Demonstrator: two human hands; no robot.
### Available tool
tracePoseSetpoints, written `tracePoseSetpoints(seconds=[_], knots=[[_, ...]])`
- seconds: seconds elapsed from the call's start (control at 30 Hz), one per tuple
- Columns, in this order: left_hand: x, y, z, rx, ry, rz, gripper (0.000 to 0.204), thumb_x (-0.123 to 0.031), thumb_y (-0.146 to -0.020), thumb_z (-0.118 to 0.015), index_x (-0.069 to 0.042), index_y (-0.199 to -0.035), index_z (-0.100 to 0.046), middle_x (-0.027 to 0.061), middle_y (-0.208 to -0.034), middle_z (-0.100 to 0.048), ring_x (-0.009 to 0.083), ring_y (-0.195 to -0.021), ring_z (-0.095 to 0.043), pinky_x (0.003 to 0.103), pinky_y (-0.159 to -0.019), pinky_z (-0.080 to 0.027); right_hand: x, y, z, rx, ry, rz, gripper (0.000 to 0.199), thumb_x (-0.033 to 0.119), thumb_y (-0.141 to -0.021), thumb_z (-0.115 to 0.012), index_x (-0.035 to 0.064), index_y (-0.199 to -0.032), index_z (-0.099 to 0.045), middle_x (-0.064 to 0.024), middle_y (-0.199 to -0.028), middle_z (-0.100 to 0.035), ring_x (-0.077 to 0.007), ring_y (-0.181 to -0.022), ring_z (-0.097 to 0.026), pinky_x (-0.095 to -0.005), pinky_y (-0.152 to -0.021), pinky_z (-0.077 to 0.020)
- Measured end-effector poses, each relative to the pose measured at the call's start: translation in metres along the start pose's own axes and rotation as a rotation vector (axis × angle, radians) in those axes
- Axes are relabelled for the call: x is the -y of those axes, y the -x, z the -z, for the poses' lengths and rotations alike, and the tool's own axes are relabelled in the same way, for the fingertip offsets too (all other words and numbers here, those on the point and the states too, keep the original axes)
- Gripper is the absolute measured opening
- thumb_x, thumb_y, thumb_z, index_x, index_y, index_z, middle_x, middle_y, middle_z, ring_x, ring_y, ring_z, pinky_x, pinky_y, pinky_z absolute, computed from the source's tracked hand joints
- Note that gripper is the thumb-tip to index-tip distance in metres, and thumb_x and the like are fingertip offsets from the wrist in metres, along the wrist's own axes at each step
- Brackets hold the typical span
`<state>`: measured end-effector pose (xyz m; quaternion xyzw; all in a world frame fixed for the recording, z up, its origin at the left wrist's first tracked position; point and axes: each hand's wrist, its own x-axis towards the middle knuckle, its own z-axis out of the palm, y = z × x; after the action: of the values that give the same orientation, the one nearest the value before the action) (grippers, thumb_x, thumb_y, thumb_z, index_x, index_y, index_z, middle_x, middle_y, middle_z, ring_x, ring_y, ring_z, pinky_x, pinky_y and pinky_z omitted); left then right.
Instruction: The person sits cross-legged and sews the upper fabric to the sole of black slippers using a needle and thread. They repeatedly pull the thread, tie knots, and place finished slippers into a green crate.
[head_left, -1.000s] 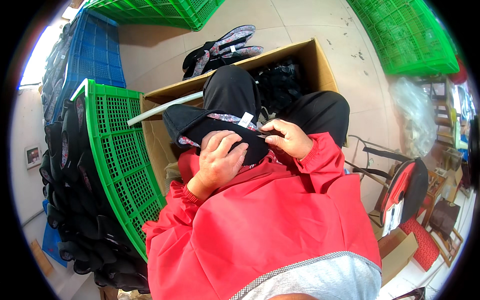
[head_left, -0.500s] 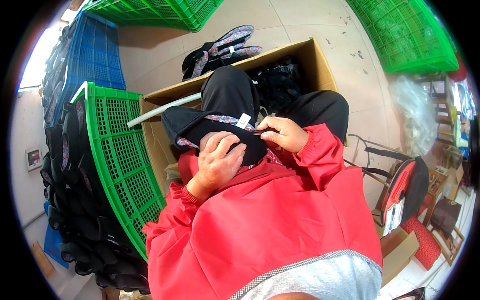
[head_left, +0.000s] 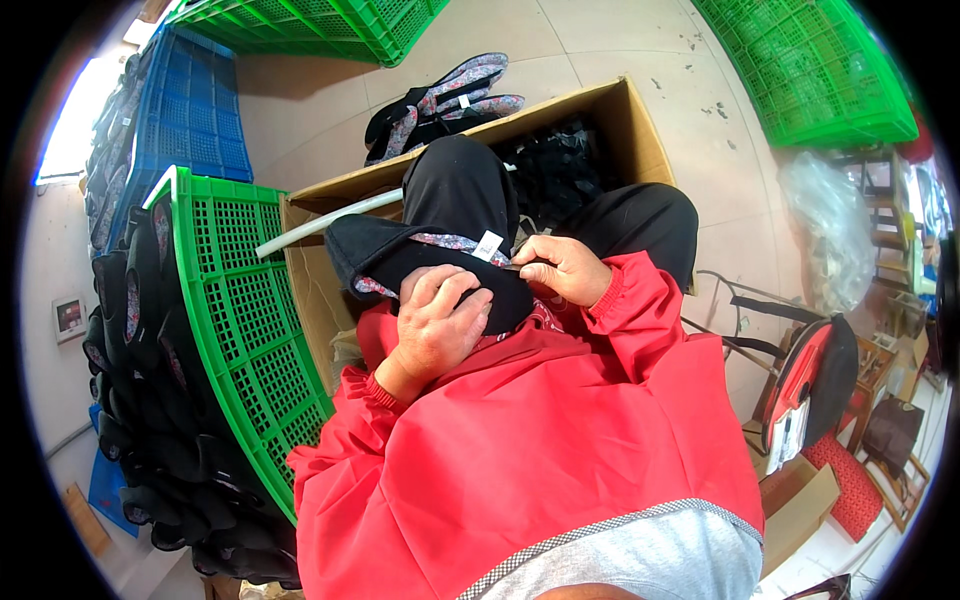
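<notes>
A black cloth shoe upper [head_left: 400, 255] with a flowered lining and a white tag [head_left: 488, 245] lies across my lap. My left hand [head_left: 440, 315] rests on it, its bent fingers gripping and pressing the black cloth. At the tag's side, my right hand [head_left: 565, 268] pinches thumb and forefinger together by the lining's edge. A thin dark sliver shows at those fingertips; what it is I cannot make out. Part of the upper is hidden under my left hand.
Before me stands a cardboard box [head_left: 650, 135] holding black pieces, with a pale rod [head_left: 330, 220] across its left side. More flower-lined uppers [head_left: 450, 100] lie beyond it. A green crate [head_left: 235, 300] stands left, beside stacked black uppers [head_left: 165, 430]; a chair [head_left: 815, 380] is at right.
Almost nothing differs. Both hands keep their places on the black upper; the view has shifted very slightly.
</notes>
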<state>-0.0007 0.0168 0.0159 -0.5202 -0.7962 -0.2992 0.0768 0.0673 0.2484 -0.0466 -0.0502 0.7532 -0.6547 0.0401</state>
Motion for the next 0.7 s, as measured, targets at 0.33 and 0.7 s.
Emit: tracePoseSetpoints(seconds=[0.33, 0.7], knots=[[0.000, -0.001, 0.000, 0.000, 0.009, 0.003, 0.022, -0.007, -0.066, -0.076, -0.008, -0.088, -0.071, 0.0048, -0.100, -0.060, 0.0264, -0.101, -0.059, 0.039, -0.087, -0.049, -0.003, 0.003, 0.005, -0.050, -0.238, -0.068, 0.010, 0.008, -0.095, -0.060, 0.0004, -0.100, -0.065, -0.0070, -0.088, -0.068, -0.0134, -0.083, -0.065, -0.0269, -0.078, -0.0508], [-0.001, -0.006, 0.011, -0.098, 0.146, -0.002, 0.023, 0.001, -0.068, -0.074, -0.005, -0.089, -0.070, 0.0082, -0.100, -0.064, 0.0299, -0.098, -0.062, 0.041, -0.084, -0.051, 0.004, 0.011, -0.030, -0.081, -0.236, -0.181, 0.056, 0.027, -0.088, -0.074, 0.0022, -0.132, -0.051, -0.0081, -0.118, -0.062, -0.0137, -0.109, -0.058, -0.0285, -0.096, -0.0449]])
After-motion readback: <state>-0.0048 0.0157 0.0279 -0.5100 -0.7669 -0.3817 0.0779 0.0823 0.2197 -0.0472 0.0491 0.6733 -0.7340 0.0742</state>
